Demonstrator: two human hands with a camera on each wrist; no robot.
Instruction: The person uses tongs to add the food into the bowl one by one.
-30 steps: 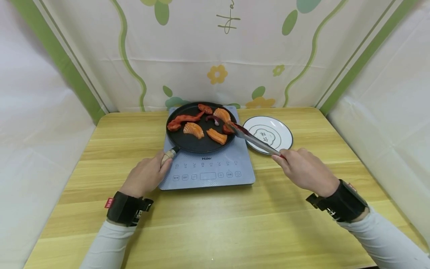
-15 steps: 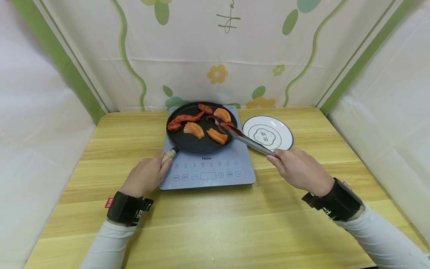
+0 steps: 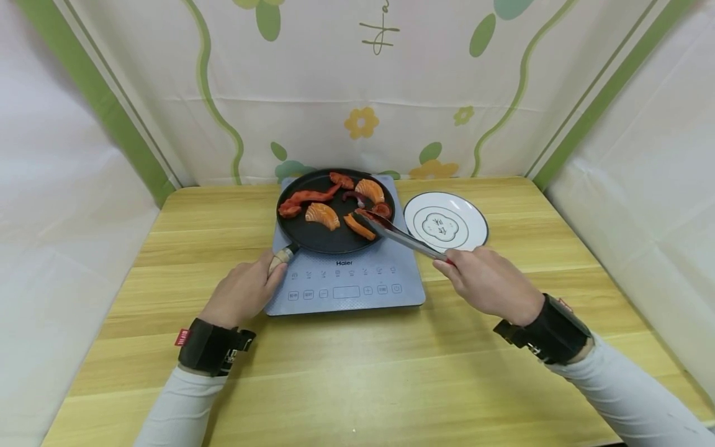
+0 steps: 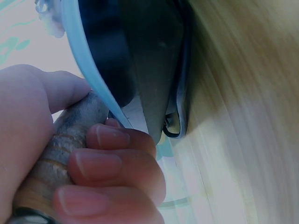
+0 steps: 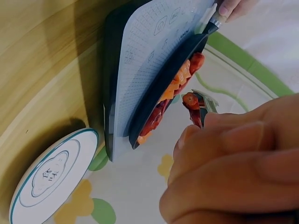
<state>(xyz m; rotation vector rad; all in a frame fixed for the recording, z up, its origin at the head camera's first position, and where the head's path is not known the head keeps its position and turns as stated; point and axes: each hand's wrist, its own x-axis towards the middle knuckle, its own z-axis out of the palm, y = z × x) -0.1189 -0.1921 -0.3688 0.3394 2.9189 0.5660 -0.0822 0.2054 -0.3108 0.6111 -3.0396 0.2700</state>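
My left hand (image 3: 242,288) grips the handle (image 4: 63,149) of a black frying pan (image 3: 313,239). Orange salmon slices (image 3: 322,216) lie in the pan with a long red strip (image 3: 304,200), smaller red pieces (image 3: 342,180) and a purple curled piece (image 3: 353,197). My right hand (image 3: 491,282) holds metal tongs (image 3: 410,240). Their tips reach over the pan's right side, above the front salmon slice (image 3: 359,227), which they partly cover. A dark red food piece (image 5: 190,100) shows at the tongs' tips in the right wrist view. The right fingers hide most of the tongs there.
The pan stands on a grey Haier induction cooker (image 3: 346,295). A white plate (image 3: 469,220) with a dark rim sits to its right. Both are on a wooden table (image 3: 357,379). Patterned cloth (image 3: 313,93) hangs behind and plain cloth at both sides.
My right hand has moved left and slightly toward me, taking the tongs' tips from the red piece at the pan's right edge to the front salmon slice. The left hand and pan stay still.
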